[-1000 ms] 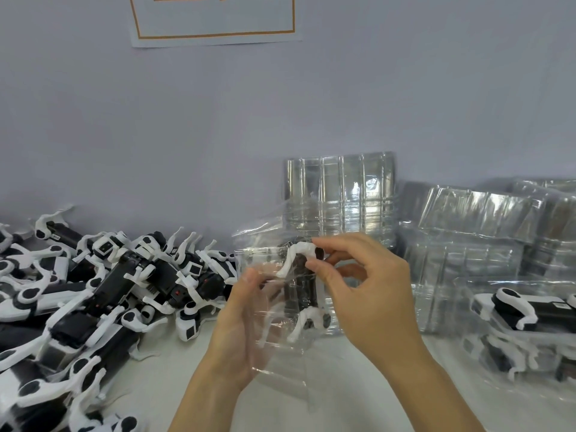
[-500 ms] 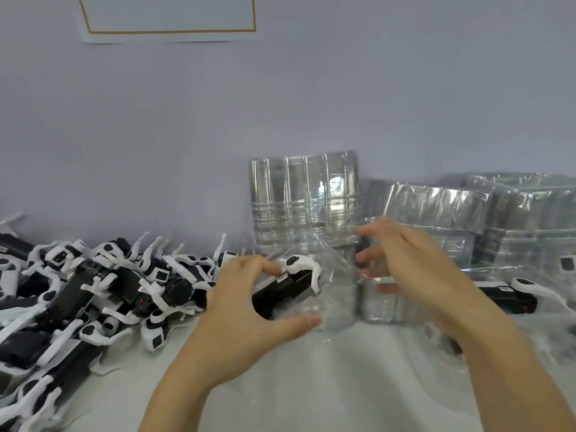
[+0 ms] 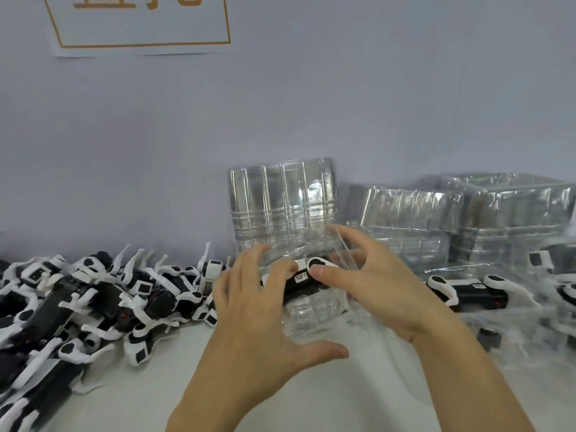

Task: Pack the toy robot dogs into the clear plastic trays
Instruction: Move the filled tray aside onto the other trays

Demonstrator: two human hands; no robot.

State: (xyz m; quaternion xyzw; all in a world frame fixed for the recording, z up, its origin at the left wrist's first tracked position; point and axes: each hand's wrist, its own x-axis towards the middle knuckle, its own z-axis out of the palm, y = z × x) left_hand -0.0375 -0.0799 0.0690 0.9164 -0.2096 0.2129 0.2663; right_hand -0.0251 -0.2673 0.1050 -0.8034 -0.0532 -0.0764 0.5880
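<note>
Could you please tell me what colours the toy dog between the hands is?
The toy dog is black-bodied with white legs, seen best in the head view.

Both forearms reach forward; the left hand (image 3: 252, 310) spreads its curled fingers, thumb stretched toward the right hand (image 3: 371, 285), fingers likewise curled.

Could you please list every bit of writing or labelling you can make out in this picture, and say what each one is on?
Paper sign on the wall: large orange characters inside an orange frame, cut off at the top edge, unreadable.
White sticker on the toy robot dog held between the hands: small dark print, too small to read.
White label on the packed dog at right: blurred, unreadable.
</note>
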